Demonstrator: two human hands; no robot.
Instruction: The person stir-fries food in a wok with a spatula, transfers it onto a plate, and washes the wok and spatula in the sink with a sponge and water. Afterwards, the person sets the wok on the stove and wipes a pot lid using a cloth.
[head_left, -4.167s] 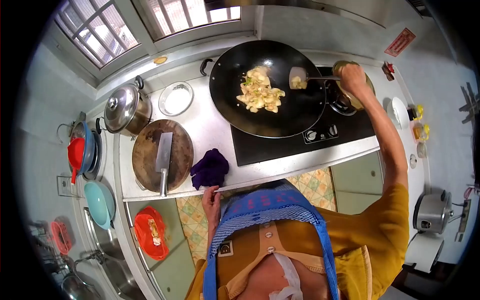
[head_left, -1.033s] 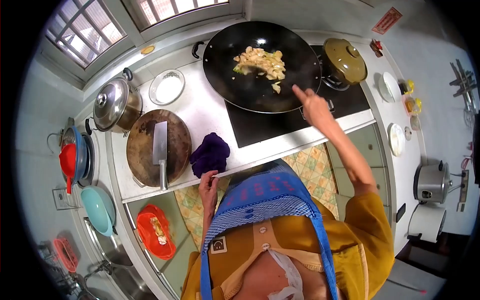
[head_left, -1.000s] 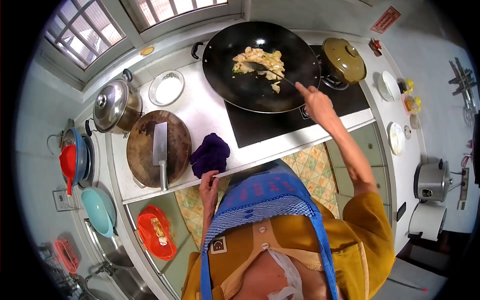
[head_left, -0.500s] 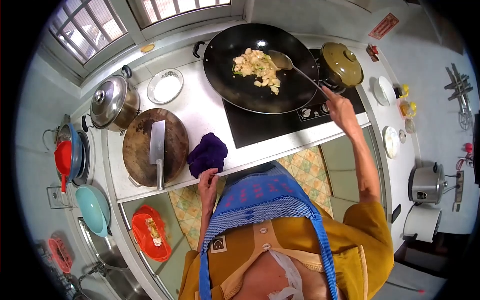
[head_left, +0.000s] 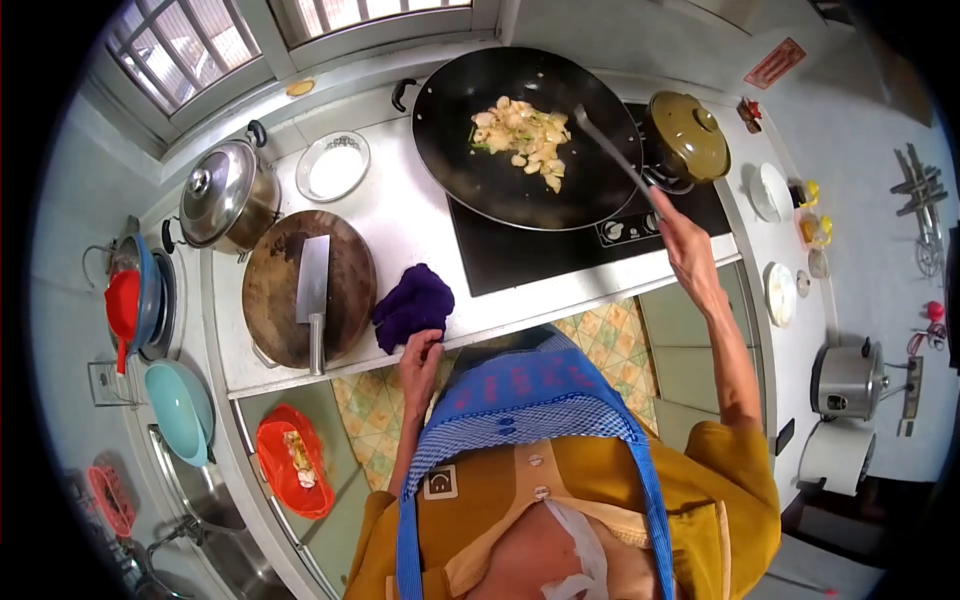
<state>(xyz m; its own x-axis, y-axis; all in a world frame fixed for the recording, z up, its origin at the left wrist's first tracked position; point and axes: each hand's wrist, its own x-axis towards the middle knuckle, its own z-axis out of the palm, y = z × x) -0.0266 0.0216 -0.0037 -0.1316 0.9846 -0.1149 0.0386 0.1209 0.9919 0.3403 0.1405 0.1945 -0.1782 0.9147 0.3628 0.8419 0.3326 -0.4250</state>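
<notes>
My right hand (head_left: 687, 243) is wrapped round the handle of a metal wok spatula (head_left: 618, 152). The spatula's head is turned edge-on over the right part of a large black wok (head_left: 500, 195), just right of the food. Pale sliced pieces with bits of green (head_left: 522, 137) lie heaped in the wok. At the counter's front edge, my left hand (head_left: 419, 362) rests with loosely bent fingers, holding nothing. Its fingertips are by the lower edge of a crumpled purple cloth (head_left: 412, 305); whether they touch it I cannot tell.
Left of the cloth, a cleaver (head_left: 313, 285) lies on a round wooden chopping board (head_left: 265, 290). Behind are a white plate (head_left: 333, 168) and a lidded steel pot (head_left: 232, 195). A brown lidded pot (head_left: 688, 140) stands right of the wok. An orange bag (head_left: 285, 478) hangs below the counter.
The spatula has lifted away from the food and its head has turned edge-on, my right hand moving slightly down. My left hand has shifted a little up against the cloth's edge.
</notes>
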